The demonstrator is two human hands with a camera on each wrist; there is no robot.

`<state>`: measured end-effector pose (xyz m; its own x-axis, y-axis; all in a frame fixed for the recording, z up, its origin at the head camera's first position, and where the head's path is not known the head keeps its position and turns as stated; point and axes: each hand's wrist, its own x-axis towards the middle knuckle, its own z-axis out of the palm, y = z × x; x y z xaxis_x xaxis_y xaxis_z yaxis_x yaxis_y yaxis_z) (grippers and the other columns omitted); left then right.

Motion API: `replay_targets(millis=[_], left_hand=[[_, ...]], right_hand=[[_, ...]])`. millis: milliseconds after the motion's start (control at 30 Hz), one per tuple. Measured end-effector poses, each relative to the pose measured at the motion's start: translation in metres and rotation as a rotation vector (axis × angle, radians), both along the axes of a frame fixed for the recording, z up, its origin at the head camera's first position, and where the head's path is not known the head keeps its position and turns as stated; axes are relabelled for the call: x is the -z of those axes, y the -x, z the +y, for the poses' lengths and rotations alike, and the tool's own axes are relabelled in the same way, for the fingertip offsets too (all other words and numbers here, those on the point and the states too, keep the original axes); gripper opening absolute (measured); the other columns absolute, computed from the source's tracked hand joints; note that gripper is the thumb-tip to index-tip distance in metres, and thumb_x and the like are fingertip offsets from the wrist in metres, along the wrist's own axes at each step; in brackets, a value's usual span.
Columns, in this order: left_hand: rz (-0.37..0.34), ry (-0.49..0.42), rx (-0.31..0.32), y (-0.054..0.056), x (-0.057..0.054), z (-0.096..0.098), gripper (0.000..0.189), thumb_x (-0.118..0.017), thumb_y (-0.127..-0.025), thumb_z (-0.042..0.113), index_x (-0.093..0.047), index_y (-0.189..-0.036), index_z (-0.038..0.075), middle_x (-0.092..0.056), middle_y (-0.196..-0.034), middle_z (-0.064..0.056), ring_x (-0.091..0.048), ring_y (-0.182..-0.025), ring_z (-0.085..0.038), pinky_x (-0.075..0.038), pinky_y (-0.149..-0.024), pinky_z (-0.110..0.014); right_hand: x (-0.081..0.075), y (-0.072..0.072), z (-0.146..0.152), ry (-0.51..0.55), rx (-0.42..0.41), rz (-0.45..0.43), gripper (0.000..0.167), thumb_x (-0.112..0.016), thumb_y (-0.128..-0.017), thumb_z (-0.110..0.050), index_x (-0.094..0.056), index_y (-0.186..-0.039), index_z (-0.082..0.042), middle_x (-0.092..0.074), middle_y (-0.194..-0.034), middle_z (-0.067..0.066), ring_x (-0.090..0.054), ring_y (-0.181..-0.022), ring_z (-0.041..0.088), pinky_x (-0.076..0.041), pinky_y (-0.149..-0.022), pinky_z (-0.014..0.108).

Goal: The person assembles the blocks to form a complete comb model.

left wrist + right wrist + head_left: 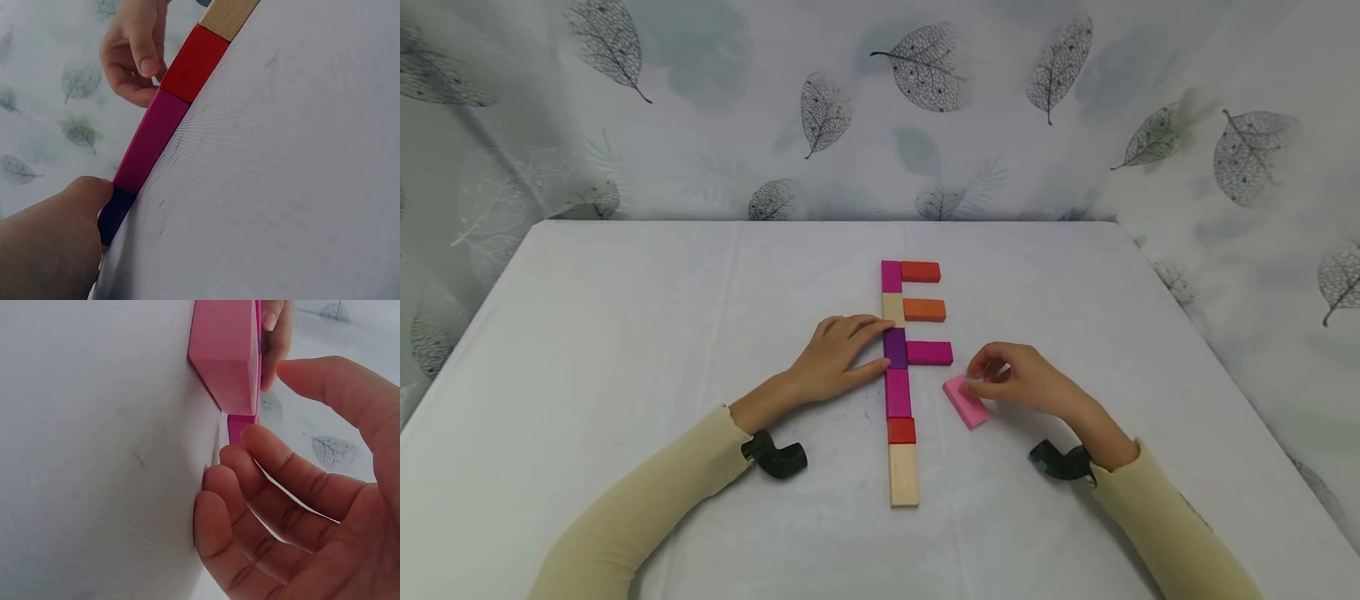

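Note:
A column of flat coloured blocks runs down the middle of the table. My left hand lies along its left side, index fingertip and thumb tip touching the column at either end of the purple block. In the left wrist view the thumb meets that dark purple block beside a magenta one. A loose pink block lies slanted to the right of the column. Over it hovers my right hand, fingers loosely bent. The right wrist view shows the thumb apart from the fingers and the pink block beyond them, ungripped.
Three blocks jut rightward from the column: a red, an orange and a magenta one. Lower down are a small red block and a plain wooden one. A leaf-patterned curtain hangs behind the white table.

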<state>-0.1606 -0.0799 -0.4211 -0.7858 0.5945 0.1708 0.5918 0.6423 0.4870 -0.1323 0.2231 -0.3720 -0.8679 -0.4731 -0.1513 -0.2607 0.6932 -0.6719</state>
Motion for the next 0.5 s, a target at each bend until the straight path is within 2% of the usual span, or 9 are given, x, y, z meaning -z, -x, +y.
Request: replay_targets(millis=[267,500], left_hand=[[-0.009,0.001,-0.006,0.0013,-0.0012,-0.0011,0.059,-0.057,-0.096,0.041,-0.041,-0.149,0.019,-0.044,-0.146,-0.008,-0.038,-0.135,-0.025,-0.018,-0.114,-0.051],[-0.014,-0.005,-0.002,0.0012,0.0,-0.0011,0.06,-0.057,-0.096,0.041,-0.042,-0.149,0.019,-0.044,-0.146,-0.008,-0.037,-0.135,-0.024,-0.018,-0.114,-0.052]], right_hand=[[-0.0024,-0.002,-0.005,-0.041,-0.023,-0.036,0.03,-0.08,-0.08,-0.026,-0.063,-0.098,-0.008,-0.058,-0.088,0.002,-0.055,-0.081,0.019,-0.051,-0.068,0.027],[-0.0008,-0.0071,-0.0081,-0.051,-0.051,-0.016,0.04,-0.084,-0.075,-0.029,-0.059,-0.098,-0.007,-0.056,-0.084,0.001,-0.053,-0.076,0.016,-0.048,-0.063,0.025]])
